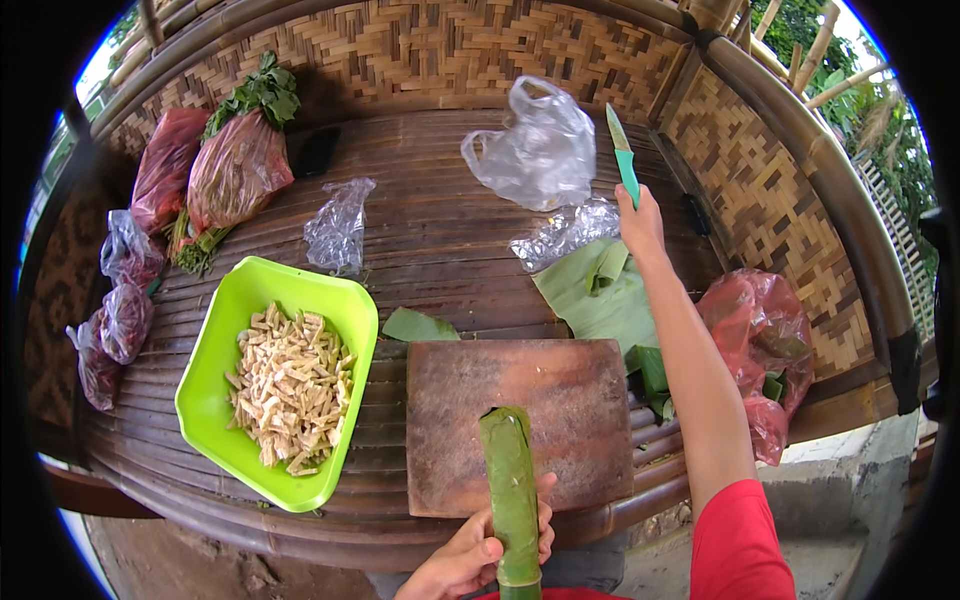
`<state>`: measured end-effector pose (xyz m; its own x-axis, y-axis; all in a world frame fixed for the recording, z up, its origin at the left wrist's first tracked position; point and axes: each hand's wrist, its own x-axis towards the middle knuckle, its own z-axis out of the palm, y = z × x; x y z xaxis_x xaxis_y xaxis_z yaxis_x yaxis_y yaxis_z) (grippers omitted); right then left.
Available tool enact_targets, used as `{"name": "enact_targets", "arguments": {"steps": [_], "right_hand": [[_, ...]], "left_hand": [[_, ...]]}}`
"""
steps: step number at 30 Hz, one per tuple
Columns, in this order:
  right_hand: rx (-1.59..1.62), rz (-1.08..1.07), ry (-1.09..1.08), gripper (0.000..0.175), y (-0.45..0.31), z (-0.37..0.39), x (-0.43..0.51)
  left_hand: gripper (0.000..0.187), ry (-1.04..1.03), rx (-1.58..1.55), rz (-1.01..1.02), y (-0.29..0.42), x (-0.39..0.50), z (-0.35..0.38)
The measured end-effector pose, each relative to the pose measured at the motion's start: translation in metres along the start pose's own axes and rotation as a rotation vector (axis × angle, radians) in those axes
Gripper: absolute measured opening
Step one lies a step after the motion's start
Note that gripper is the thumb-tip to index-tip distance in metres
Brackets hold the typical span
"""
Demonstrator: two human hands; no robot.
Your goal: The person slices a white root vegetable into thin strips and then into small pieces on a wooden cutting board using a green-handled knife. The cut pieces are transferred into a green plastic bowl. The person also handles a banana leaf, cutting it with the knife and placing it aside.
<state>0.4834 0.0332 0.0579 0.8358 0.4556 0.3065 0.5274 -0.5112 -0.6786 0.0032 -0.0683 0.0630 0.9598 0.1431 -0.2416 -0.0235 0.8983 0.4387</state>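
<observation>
My left hand is closed around a green banana-leaf roll, held upright over the near edge of a wooden cutting board. The arm on the right reaches far forward, and my right hand holds the turquoise handle of a knife, its blade pointing away from me. Under and beside that arm are flat banana-leaf pieces and a crumpled clear plastic wrapper. Left of the board stands a lime-green plastic basin holding many short, pale brown strips of food.
A clear plastic bag lies at the back. Red bags, one with leafy greens, are at the far left; another red bag is at right. A dark phone-like object lies near the woven bamboo wall.
</observation>
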Motion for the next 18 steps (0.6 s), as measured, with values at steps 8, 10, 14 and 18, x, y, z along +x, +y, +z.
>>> {"name": "enact_targets", "arguments": {"steps": [8,10,14,18], "right_hand": [[0.778,0.194,-0.375,0.041,0.002,-0.136,-0.196],[0.916,0.236,-0.386,0.038,-0.002,-0.163,-0.251],[0.940,0.343,-0.416,0.036,-0.014,-0.204,-0.327],[0.583,0.093,-0.410,0.032,-0.032,-0.229,-0.361]], "left_hand": [[0.092,0.016,-0.018,0.101,0.002,0.005,-0.015],[0.083,0.042,-0.006,0.112,0.007,0.012,-0.007],[0.089,-0.093,-0.253,0.373,0.008,0.039,0.013],[0.094,-0.126,-0.233,0.474,0.017,0.048,0.024]]}}
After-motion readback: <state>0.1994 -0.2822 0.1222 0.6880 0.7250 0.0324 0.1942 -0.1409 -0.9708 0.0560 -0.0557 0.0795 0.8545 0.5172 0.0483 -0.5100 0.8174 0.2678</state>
